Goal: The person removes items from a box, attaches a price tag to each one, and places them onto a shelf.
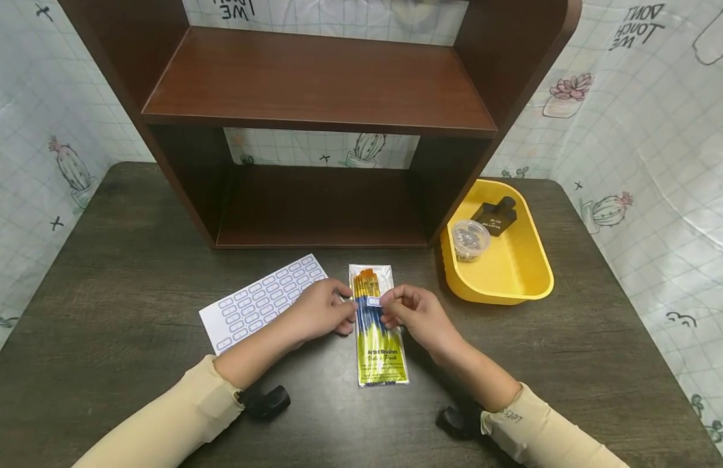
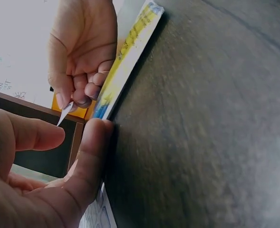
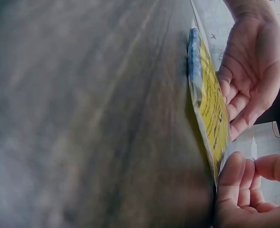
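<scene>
A clear packet of artist brushes (image 1: 382,364), with orange tips and a yellow-green printed card, lies flat on the dark table. My right hand (image 1: 418,320) pinches a small white blue-edged label sticker (image 1: 373,301) between thumb and index finger, just over the brush handles. In the left wrist view the sticker (image 2: 65,113) stands tilted, raised off the packet. My left hand (image 1: 320,309) touches the packet's left edge with its fingers, the thumb held apart. Partly beneath the left forearm is a white sheet of label stickers (image 1: 250,305), its lower corner hidden.
A dark brown two-level shelf (image 1: 320,81) stands behind the packet. On the right, a yellow bin (image 1: 513,276) holds a black bottle (image 1: 497,216) and a round clear tub (image 1: 469,239) of small pieces. Patterned white sheeting (image 1: 653,149) surrounds the table (image 1: 133,312).
</scene>
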`<state>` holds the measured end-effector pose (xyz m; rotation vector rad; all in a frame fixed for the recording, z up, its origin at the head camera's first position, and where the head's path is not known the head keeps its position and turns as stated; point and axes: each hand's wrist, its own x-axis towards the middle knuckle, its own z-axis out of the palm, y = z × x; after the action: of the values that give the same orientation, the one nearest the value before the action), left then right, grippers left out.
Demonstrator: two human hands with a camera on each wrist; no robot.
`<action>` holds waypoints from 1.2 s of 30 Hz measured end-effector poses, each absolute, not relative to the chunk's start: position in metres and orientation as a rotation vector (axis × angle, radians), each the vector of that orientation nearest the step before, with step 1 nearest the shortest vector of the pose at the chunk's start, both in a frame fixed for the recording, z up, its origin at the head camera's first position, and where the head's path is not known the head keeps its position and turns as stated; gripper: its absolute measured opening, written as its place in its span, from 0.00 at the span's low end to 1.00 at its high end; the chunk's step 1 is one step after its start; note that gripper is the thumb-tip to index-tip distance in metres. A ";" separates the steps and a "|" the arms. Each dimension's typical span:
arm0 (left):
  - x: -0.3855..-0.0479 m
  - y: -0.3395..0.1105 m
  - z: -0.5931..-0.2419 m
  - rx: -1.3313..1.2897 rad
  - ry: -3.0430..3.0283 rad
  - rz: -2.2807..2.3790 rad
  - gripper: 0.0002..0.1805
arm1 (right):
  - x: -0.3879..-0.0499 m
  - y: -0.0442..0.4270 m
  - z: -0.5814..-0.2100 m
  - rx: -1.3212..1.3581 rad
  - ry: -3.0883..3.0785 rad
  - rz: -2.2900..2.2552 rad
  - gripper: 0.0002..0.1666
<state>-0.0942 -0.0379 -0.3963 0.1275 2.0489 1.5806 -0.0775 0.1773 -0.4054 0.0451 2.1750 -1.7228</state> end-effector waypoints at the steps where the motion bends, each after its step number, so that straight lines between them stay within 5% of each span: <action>1: -0.095 -0.037 -0.397 0.118 2.037 1.587 0.18 | -0.077 0.177 -0.406 0.042 2.177 -1.722 0.10; 10: -0.099 -0.034 -0.398 0.144 2.124 1.480 0.08 | -0.075 0.177 -0.408 -0.003 2.174 -1.731 0.10; 36: -0.099 -0.027 -0.400 0.195 2.273 1.370 0.07 | -0.083 0.171 -0.402 0.082 2.254 -1.643 0.09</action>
<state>-0.0995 -0.0273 -0.3998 0.1946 2.2729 1.3703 -0.0834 0.1711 -0.4019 0.0818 2.2540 -1.6432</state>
